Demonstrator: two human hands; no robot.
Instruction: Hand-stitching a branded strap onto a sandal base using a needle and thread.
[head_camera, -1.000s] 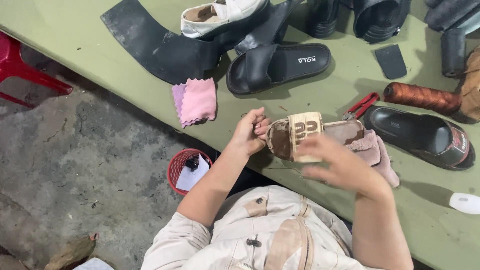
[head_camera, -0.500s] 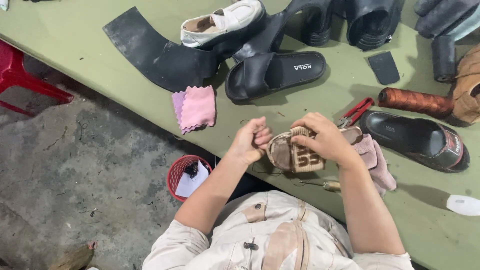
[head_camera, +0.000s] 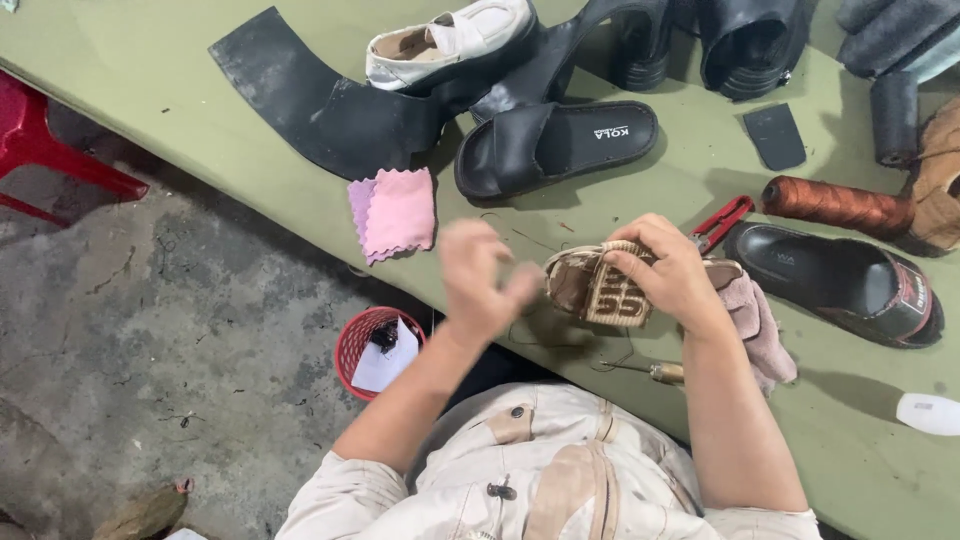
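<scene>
A small tan woven sandal (head_camera: 590, 285) lies near the front edge of the green table (head_camera: 180, 90). My right hand (head_camera: 672, 272) grips it from the right, fingers over its patterned strap. My left hand (head_camera: 482, 282) hovers just left of the sandal's toe, blurred, fingertips pinched together; what it pinches is too small to see. A thin thread loops on the table below the sandal. An awl with a wooden handle (head_camera: 655, 372) lies by my right forearm.
On the table: pink cloths (head_camera: 392, 212), a black rubber sheet (head_camera: 310, 95), a white shoe (head_camera: 450, 40), black slides (head_camera: 555, 145) (head_camera: 840, 280), red cutters (head_camera: 722, 222), a brown thread spool (head_camera: 838, 205), a mauve cloth (head_camera: 760, 330). A red basket (head_camera: 368, 340) and red stool (head_camera: 50, 150) stand on the concrete floor.
My left hand has pulled away leftward from the sandal's toe. My right hand came down from above the sandal and now clamps it on the table.
</scene>
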